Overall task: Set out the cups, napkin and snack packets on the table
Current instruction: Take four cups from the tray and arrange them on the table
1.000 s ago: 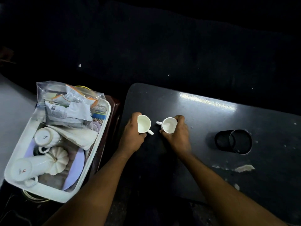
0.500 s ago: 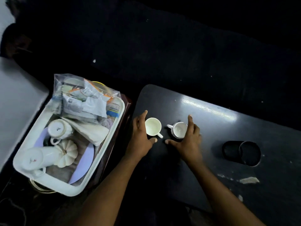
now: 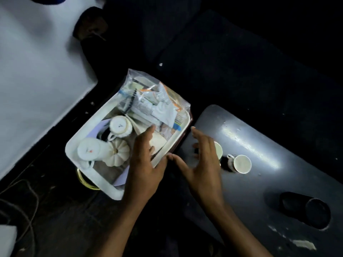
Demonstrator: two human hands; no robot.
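Head view, looking down: two small white cups already stood on the dark surface (image 3: 278,182). One cup (image 3: 241,163) sat upright in plain sight with its handle toward the white tray; the other cup (image 3: 218,149) stood just beside it, nearer the tray and partly hidden behind the right hand. That part of the task looked done.

Left to do, by my judgement, were the napkin and the snack packets. A clear plastic bag of snack packets (image 3: 154,106) lay at the far end of the white tray (image 3: 89,130). A pale folded piece below the bag, possibly the napkin (image 3: 157,141), was mostly covered by the left hand. More crockery lay in the tray: two white mugs on their sides and a ribbed white lid.

The left hand (image 3: 144,167) hovered over the tray's near corner, fingers spread, holding nothing. The right hand (image 3: 202,164) hung between the tray and the cups, also spread wide and empty.

The surface was glossy, scuffed and chipped, with a dark cup-like thing (image 3: 306,208) lying well away from the tray. The tray sat off the surface's edge, lower down. The room was dim, with a dark floor, a pale panel beyond the tray and loose cables nearby.
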